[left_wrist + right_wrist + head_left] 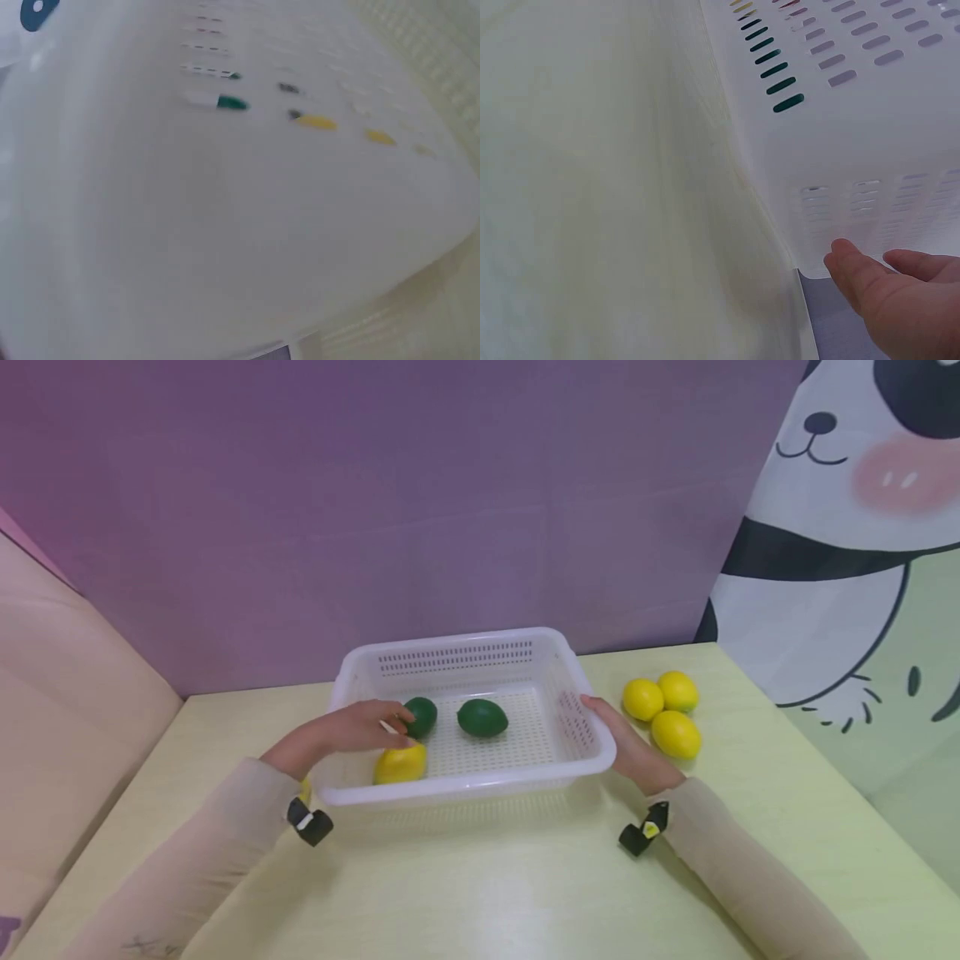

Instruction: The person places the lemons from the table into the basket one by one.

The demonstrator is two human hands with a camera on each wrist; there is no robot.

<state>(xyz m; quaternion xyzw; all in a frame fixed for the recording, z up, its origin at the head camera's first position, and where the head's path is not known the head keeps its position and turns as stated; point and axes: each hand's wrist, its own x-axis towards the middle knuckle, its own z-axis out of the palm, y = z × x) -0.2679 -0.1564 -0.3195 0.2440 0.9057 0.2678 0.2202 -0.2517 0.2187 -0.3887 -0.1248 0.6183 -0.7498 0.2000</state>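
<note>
A white plastic basket stands on the table with two dark green limes and a yellow lemon inside. Over its left side reaches my left hand, fingers loosely bent. Its fingertips overlap the left lime, and the thumb is right above the lemon. The left wrist view shows only the basket's outer wall, with green and yellow through the slots; that hand is hidden there. My right hand is at the right rim. In the right wrist view its fingers extend against the outer wall.
Three more yellow lemons lie in a cluster on the table, right of the basket. A purple backdrop rises behind the far table edge. A panda picture covers the right side, and a pale cloth hangs at left.
</note>
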